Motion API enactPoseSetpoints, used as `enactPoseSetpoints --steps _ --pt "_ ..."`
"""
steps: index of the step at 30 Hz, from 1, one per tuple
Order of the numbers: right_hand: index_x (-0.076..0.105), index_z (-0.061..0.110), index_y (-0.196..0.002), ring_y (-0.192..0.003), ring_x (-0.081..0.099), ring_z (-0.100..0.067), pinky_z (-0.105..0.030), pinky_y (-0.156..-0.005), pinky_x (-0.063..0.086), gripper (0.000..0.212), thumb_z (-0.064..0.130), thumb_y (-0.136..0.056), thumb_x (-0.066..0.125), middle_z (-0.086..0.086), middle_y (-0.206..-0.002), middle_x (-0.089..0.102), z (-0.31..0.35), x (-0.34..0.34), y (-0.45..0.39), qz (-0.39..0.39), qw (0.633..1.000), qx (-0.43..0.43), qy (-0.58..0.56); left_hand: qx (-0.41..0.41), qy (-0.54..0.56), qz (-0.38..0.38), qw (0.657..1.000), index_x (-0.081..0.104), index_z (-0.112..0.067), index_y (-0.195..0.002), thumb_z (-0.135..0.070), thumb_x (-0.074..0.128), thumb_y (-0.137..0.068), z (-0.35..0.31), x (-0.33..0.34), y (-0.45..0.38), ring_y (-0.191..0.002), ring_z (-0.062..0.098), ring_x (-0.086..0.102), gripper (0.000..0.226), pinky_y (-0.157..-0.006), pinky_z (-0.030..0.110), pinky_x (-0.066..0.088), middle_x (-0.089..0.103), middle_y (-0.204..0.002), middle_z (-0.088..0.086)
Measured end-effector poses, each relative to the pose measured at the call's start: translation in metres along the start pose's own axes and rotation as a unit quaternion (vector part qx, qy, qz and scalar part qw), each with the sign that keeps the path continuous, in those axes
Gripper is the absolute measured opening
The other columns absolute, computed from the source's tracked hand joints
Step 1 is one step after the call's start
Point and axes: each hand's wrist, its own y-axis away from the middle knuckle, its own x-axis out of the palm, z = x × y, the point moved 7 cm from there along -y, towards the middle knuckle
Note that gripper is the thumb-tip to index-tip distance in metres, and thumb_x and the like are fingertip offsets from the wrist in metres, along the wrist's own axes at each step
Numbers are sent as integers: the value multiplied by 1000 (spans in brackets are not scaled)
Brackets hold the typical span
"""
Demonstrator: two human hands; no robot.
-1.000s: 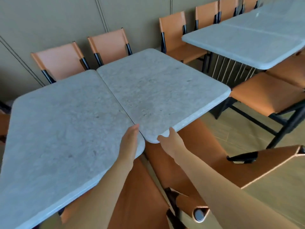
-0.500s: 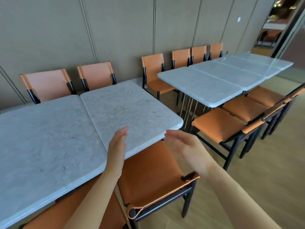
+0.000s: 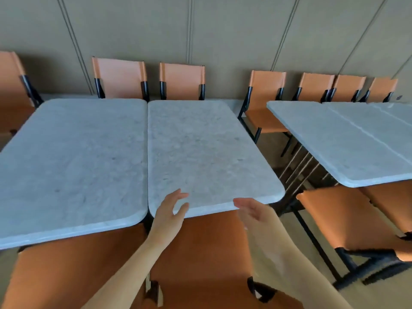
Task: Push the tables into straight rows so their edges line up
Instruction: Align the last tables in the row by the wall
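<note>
Two marble-topped tables [image 3: 142, 157] stood butted side by side, near edges slightly uneven, presumably why the left hand [image 3: 169, 210] and right hand [image 3: 252, 211] hovered at the right-hand surface's front edge, fingers spread, holding nothing.

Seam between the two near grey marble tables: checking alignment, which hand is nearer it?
Left. The left hand hovers just right of the seam; the right hand is farther right.

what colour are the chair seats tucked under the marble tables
Burnt orange leather chair seats on black frames, clearest in the head view.
</note>
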Motion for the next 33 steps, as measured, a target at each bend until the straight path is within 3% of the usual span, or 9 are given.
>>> enactPoseSetpoints --steps 4,7,9,14,17,20,22,24,33 --pt "53 43 -133 -128 48 1 -23 -99 37 39 22 -100 56 23 -132 55 -62 13 -46 104 992 34 69 -69 -197 26 978 41 -38 -147 -43 63 -95 72 28 -22 -153 15 16 57 -121 36 24 13 -166 -12" --pt "51 44 -136 -129 48 -5 -21 -90 41 43 25 -98 57 10 -145 51 -93 2 -77 127 984 50 111 -75 -312 40 946 19 -37 -158 -51 63 -92 97 44 -37 -156 18 -10 81 -126 43 2 -11 -168 -10" --pt "47 37 -143 -136 43 -9 -23 -100 37 48 23 -98 58 7 -148 47 -103 -3 -101 122 981 36 148 -59 -381 51 921 7 -35 -160 -56 63 -90 105 49 -53 -153 19 -22 92 -126 44 -7 -22 -166 -7" --pt "36 30 -152 -151 19 -13 -28 -116 23 63 24 -95 63 5 -165 19 -113 18 -175 136 950 -52 275 2 -478 84 874 0 -39 -159 -70 67 -78 110 58 -100 -149 30 -32 109 -124 54 -10 -30 -164 -2" --pt "26 32 -156 -155 -5 -21 -41 -123 7 79 46 -90 66 -2 -169 -2 -118 40 -229 147 899 -125 393 5 -516 132 846 -6 -47 -156 -83 65 -65 123 70 -119 -144 36 -39 121 -118 60 -21 -35 -162 -1" --pt "19 33 -158 -154 -16 -23 -50 -123 -8 98 78 -77 51 -3 -168 -11 -133 57 -273 144 853 -177 470 16 -537 119 835 -10 -51 -153 -85 63 -64 136 73 -126 -143 34 -42 121 -117 66 -15 -36 -162 -1" --pt "16 35 -158 -155 -11 -21 -52 -123 -7 106 88 -67 27 -1 -169 -8 -153 65 -283 132 843 -204 480 20 -549 115 828 -13 -52 -152 -85 61 -66 139 74 -125 -143 33 -43 119 -118 65 -14 -37 -161 -1" --pt "19 32 -159 -156 4 -24 -56 -123 3 102 86 -73 17 -3 -169 5 -167 69 -284 91 834 -244 486 23 -559 117 821 -14 -52 -152 -86 59 -67 138 74 -125 -143 33 -42 118 -118 65 -14 -36 -161 -2" --pt "32 30 -153 -148 33 -29 -59 -117 25 84 79 -86 17 -6 -161 34 -177 68 -292 57 816 -263 511 22 -567 118 815 -22 -52 -151 -87 57 -68 138 74 -126 -142 28 -45 120 -120 61 -14 -40 -159 -4"
